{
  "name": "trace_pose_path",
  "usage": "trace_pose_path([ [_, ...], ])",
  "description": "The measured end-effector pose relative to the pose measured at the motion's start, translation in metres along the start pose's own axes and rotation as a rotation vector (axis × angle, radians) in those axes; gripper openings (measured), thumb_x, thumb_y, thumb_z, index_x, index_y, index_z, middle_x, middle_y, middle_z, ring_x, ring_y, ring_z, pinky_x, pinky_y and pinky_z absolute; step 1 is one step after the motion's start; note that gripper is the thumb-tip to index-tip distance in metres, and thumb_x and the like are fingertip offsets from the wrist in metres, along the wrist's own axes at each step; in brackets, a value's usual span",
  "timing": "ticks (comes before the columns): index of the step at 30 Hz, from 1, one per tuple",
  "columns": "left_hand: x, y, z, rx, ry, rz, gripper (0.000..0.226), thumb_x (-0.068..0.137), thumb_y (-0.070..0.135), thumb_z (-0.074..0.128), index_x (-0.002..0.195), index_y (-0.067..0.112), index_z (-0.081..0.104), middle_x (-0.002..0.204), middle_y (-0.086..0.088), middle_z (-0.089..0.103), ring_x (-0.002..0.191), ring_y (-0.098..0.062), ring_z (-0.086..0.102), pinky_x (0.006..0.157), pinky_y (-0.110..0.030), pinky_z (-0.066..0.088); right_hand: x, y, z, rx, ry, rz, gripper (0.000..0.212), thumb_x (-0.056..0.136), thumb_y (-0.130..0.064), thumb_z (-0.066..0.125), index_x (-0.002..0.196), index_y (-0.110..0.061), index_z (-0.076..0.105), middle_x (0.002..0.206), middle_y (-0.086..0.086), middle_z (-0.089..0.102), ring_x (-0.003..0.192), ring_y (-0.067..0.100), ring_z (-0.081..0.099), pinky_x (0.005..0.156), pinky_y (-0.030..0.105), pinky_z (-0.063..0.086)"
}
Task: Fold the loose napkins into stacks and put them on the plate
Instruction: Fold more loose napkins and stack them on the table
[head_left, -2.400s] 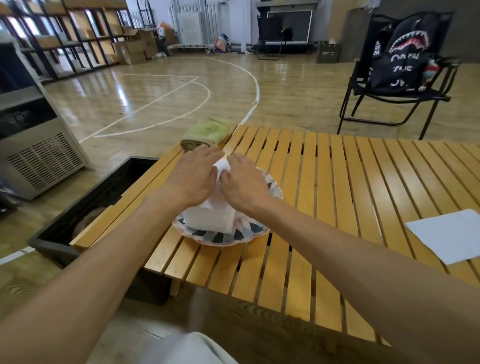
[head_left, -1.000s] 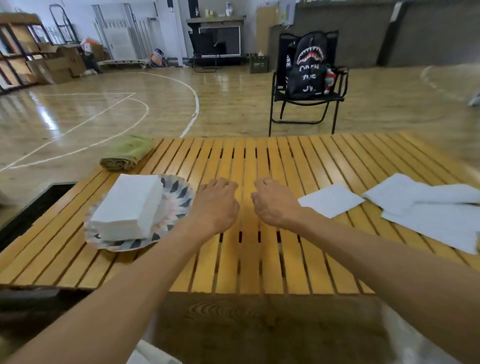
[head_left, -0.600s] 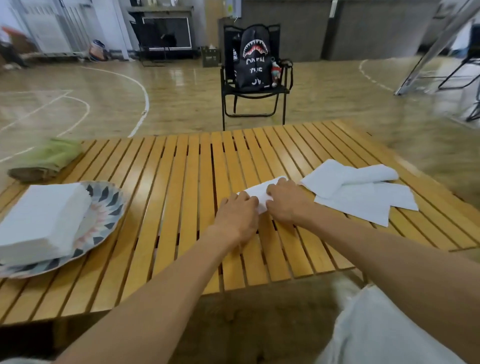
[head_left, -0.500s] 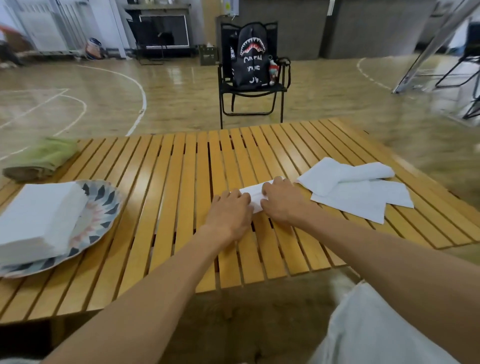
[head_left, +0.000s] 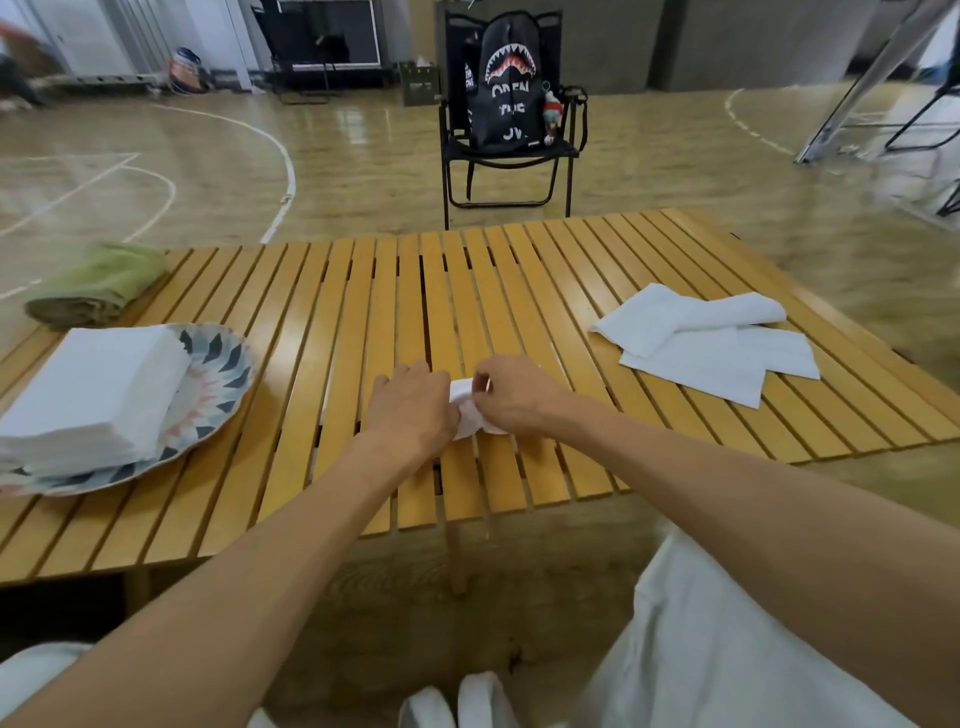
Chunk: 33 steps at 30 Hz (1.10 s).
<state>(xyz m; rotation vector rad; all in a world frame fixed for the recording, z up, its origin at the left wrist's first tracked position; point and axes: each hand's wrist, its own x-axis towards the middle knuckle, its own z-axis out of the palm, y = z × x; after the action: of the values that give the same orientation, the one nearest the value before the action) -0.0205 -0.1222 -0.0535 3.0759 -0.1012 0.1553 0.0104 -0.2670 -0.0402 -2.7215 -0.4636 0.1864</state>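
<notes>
A white napkin (head_left: 466, 410) lies bunched on the slatted wooden table (head_left: 467, 291), near its front edge. My left hand (head_left: 413, 405) and my right hand (head_left: 514, 397) both grip it, one on each side, and cover most of it. At the left a patterned plate (head_left: 221, 374) carries a thick stack of folded napkins (head_left: 88, 389). Several loose white napkins (head_left: 706, 343) lie overlapping at the table's right side.
A rolled green cloth (head_left: 98, 283) sits at the table's far left corner. Beyond the table stands a black folding chair (head_left: 506, 171) with a black shark-mouth backpack (head_left: 506, 88) on it. My white-clothed lap shows below the table edge.
My hands left the stack on the plate, moved right and took one loose napkin. They have since drawn it nearer the front edge and gathered it between them.
</notes>
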Motion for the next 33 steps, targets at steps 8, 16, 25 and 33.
trace_pose_path([
  [8,-0.002,-0.023,-0.006,-0.149,-0.051,-0.045,0.016,0.094,0.036,0.060,0.104,0.024,0.055,0.103,0.002,0.054,0.098,-0.019,0.053,0.090,-0.039,0.049,0.026,0.086,-0.038,-0.361,0.337,0.310,0.030,0.094,-0.015,0.048,0.124,-0.010,0.047,0.127,0.013,0.048,0.113,0.030,0.048,0.087,0.039,0.039],
  [16,0.000,-0.036,-0.010,-0.176,-0.095,-0.070,0.024,0.089,0.039,0.066,0.107,0.025,0.057,0.107,0.002,0.056,0.099,-0.018,0.056,0.092,-0.041,0.052,0.043,0.117,-0.049,-0.450,0.281,0.308,0.011,0.096,-0.017,0.053,0.104,-0.009,0.053,0.117,0.014,0.054,0.106,0.031,0.053,0.076,0.036,0.034],
  [25,-0.003,-0.039,-0.013,-0.193,-0.118,-0.079,0.026,0.088,0.037,0.068,0.110,0.025,0.058,0.110,0.000,0.058,0.100,-0.018,0.057,0.093,-0.042,0.051,0.035,0.105,-0.044,-0.380,0.422,0.324,0.013,0.095,-0.010,0.051,0.106,-0.009,0.056,0.108,0.010,0.059,0.097,0.028,0.056,0.071,0.035,0.037],
  [33,-0.009,-0.018,-0.026,-0.753,-0.013,-0.128,0.038,0.099,0.033,0.056,0.133,0.018,0.051,0.122,0.003,0.058,0.110,-0.013,0.057,0.088,-0.027,0.045,0.023,0.049,-0.048,-0.044,0.701,-0.128,0.014,0.099,-0.016,0.050,0.097,-0.013,0.064,0.093,0.002,0.068,0.081,0.021,0.059,0.079,0.035,0.043],
])
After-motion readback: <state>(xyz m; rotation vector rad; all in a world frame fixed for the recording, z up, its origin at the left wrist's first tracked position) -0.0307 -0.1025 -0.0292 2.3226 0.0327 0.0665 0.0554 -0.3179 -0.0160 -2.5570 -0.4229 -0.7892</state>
